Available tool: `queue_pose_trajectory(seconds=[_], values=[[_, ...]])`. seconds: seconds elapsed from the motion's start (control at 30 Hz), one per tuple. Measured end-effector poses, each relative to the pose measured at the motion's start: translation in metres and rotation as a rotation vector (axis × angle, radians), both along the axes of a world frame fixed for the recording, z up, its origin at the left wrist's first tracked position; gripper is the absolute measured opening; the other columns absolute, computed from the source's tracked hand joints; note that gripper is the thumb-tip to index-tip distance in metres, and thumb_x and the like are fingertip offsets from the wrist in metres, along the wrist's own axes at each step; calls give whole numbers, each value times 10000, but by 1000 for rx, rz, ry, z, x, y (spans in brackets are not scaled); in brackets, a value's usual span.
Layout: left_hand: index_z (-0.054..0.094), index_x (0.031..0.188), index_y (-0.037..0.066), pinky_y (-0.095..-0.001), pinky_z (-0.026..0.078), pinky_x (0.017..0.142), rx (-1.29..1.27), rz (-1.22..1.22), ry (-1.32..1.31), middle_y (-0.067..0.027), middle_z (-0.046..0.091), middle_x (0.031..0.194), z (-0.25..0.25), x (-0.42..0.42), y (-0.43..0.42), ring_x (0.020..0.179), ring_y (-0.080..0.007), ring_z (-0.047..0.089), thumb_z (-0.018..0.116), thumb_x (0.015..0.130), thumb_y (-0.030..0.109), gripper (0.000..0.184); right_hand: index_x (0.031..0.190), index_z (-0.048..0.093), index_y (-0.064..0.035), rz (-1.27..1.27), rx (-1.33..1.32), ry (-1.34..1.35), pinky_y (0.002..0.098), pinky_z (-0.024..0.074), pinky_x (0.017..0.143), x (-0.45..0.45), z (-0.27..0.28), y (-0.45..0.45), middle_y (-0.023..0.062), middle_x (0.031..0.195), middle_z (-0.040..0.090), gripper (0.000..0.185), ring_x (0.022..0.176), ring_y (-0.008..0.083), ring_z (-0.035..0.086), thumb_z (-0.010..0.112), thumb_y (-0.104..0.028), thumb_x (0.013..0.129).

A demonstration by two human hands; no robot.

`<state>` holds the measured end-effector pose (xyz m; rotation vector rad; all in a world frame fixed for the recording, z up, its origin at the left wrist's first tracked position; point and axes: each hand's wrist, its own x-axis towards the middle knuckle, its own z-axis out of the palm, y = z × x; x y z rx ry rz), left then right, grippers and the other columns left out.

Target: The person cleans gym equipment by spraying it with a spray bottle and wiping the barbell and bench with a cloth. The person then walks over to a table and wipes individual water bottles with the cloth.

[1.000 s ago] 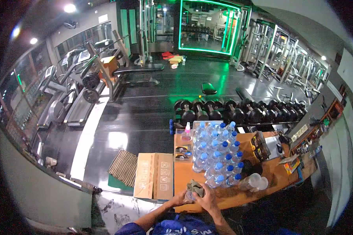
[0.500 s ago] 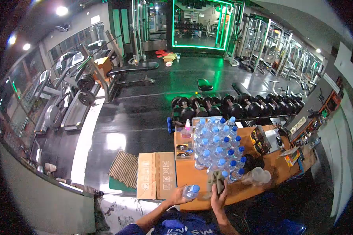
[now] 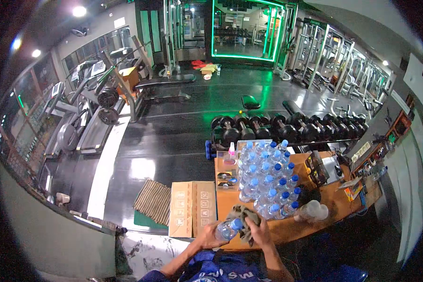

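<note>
A clear plastic water bottle [image 3: 224, 231] with a blue cap lies tilted in my left hand [image 3: 210, 238], whose fingers wrap round its body. My right hand [image 3: 260, 233] grips a crumpled olive-grey cloth [image 3: 243, 214], which lies against the bottle near its cap. Just beyond the hands, many similar water bottles [image 3: 268, 181] stand upright in close rows on the wooden desk [image 3: 224, 203]. Their caps are light and dark blue.
Left of the desk are a cardboard box [image 3: 182, 207] and a striped mat [image 3: 153, 202]. A pink spray bottle [image 3: 231, 155], stacked clear cups [image 3: 313, 211] and a black box [image 3: 316, 169] are on the desk. A dumbbell rack [image 3: 286, 129] stands behind.
My right hand has brought the cloth left and down, from beside the standing bottles to the held bottle. The left hand keeps its hold. The camera view has shifted slightly.
</note>
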<state>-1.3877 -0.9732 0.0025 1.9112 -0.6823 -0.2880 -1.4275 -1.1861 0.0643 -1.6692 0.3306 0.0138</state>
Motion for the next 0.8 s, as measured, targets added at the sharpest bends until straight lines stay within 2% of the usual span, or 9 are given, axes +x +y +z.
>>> queue_pose_trajectory(seconds=[0.17, 0.27, 0.47, 0.53, 0.6, 0.63, 0.7, 0.77, 0.8], values=[[617, 1169, 32, -407, 546, 818, -15, 57, 81, -209, 684, 1020, -6, -1, 4, 950, -348, 682, 826, 677, 279, 589, 1259, 569, 1, -195, 41, -382, 368, 476, 937, -1, 24, 20, 153, 1214, 622, 406, 1092, 270, 610, 624, -208, 915], [615, 1174, 40, -414, 544, 821, 40, 27, 126, -212, 680, 1027, 10, 4, 2, 960, -362, 673, 828, 673, 291, 600, 1168, 616, -15, 327, -643, -710, 359, 474, 930, 5, 47, 15, 143, 1128, 634, 366, 1046, 259, 620, 634, -156, 830], [617, 1152, 21, -445, 546, 792, 62, -1, -114, -219, 679, 1003, 15, 8, 3, 928, -389, 664, 836, 649, 289, 611, 1121, 621, -4, 168, -106, -462, 356, 479, 915, 2, 15, 1, 122, 1069, 648, 318, 1021, 223, 615, 633, -154, 841], [619, 1152, 21, -445, 545, 796, 129, -16, -16, -219, 678, 1008, 15, 9, 3, 936, -389, 664, 835, 646, 285, 610, 1152, 627, 4, -32, 158, -70, 348, 480, 912, -5, 40, 12, 91, 1087, 669, 331, 1024, 195, 617, 655, -187, 883], [621, 1150, 20, -445, 544, 797, 123, -12, 23, -220, 677, 1007, 10, 10, 4, 939, -392, 663, 834, 647, 280, 605, 1183, 626, 3, -112, 248, -155, 345, 480, 914, 6, -4, 5, 82, 1104, 676, 347, 1028, 193, 621, 656, -202, 904], [622, 1149, 20, -445, 544, 796, 85, -4, 13, -220, 677, 1003, 2, 8, 4, 937, -394, 663, 833, 648, 277, 601, 1244, 603, -3, -226, 154, -29, 344, 469, 940, 8, -7, 6, 94, 1187, 651, 392, 1073, 206, 611, 650, -226, 924], [623, 1148, 20, -444, 544, 793, 21, 5, 3, -222, 677, 1000, -3, 9, 3, 934, -397, 663, 834, 648, 278, 601, 1265, 565, 6, -301, -617, -412, 369, 463, 939, 7, -67, -2, 120, 1244, 612, 392, 1096, 236, 589, 623, -192, 932], [622, 1150, 18, -443, 545, 790, -30, 12, 5, -223, 678, 999, -2, 10, 2, 929, -399, 665, 840, 646, 285, 610, 1232, 604, -40, -305, 236, -317, 406, 440, 998, 5, -2, 12, 120, 1334, 562, 368, 1211, 254, 539, 644, -226, 917], [621, 1154, 17, -442, 545, 791, -2, 17, 6, -225, 679, 1003, -3, 11, 2, 932, -398, 666, 842, 646, 288, 616, 1224, 607, -46, -114, 22, -395, 411, 441, 996, 6, 13, 11, 132, 1313, 570, 372, 1199, 272, 546, 654, -219, 898]])
